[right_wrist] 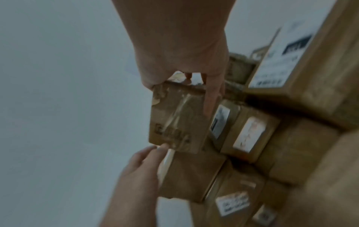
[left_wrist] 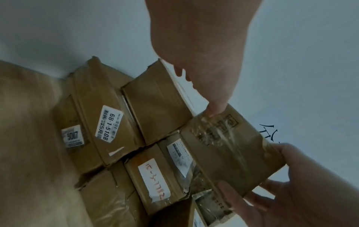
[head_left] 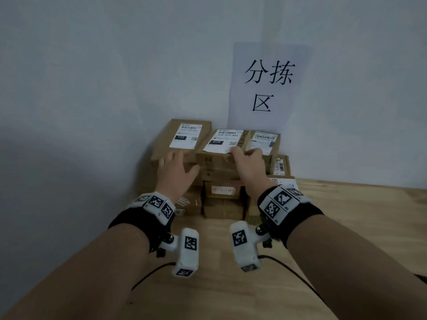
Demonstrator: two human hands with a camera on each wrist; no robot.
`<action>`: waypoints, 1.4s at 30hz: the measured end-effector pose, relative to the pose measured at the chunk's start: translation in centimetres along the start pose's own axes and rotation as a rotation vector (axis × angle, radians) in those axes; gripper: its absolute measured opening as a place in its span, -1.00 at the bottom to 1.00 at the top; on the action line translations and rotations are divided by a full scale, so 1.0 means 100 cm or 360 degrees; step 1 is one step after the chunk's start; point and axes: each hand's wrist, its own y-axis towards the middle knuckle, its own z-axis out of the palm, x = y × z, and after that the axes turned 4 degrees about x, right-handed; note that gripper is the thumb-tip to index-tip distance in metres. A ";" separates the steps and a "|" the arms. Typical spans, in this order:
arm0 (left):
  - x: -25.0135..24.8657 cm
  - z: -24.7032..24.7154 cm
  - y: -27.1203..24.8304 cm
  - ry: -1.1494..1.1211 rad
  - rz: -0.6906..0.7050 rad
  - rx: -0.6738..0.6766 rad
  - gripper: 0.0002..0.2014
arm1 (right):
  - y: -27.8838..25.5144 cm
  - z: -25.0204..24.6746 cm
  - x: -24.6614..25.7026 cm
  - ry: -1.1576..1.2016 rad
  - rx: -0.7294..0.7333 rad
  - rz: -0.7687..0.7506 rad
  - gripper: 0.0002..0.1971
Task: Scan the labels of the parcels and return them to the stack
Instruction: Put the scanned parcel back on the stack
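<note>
Right hand (head_left: 248, 155) clamped on the near right corner of the "070" parcel (head_left: 225, 146), fingers over the top edge and thumb down the front face. Left hand (head_left: 176, 168) flat and relaxed against the parcel's left end, fingertips (right_wrist: 155, 149) just touching cardboard, not really gripping. Parcel sitting on top of the stack (head_left: 215, 181), middle of the top row, between the "122" box (head_left: 183, 139) and a third labelled box (head_left: 264, 140), wall sign (head_left: 268, 84) right behind. Looks like a small stiff carton, probably light enough for one hand. Glossy tape (left_wrist: 223, 138) across the front, so likely slick there. Best to pinch bare cardboard at the two short ends and keep off the label (head_left: 225, 138), which looks to be lifting at its near edge.
</note>
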 end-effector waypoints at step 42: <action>-0.029 0.069 0.095 0.0845 0.0485 -0.0121 -0.67 | 0.114 -0.073 -0.054 -0.1571 0.0029 -0.0631 -0.44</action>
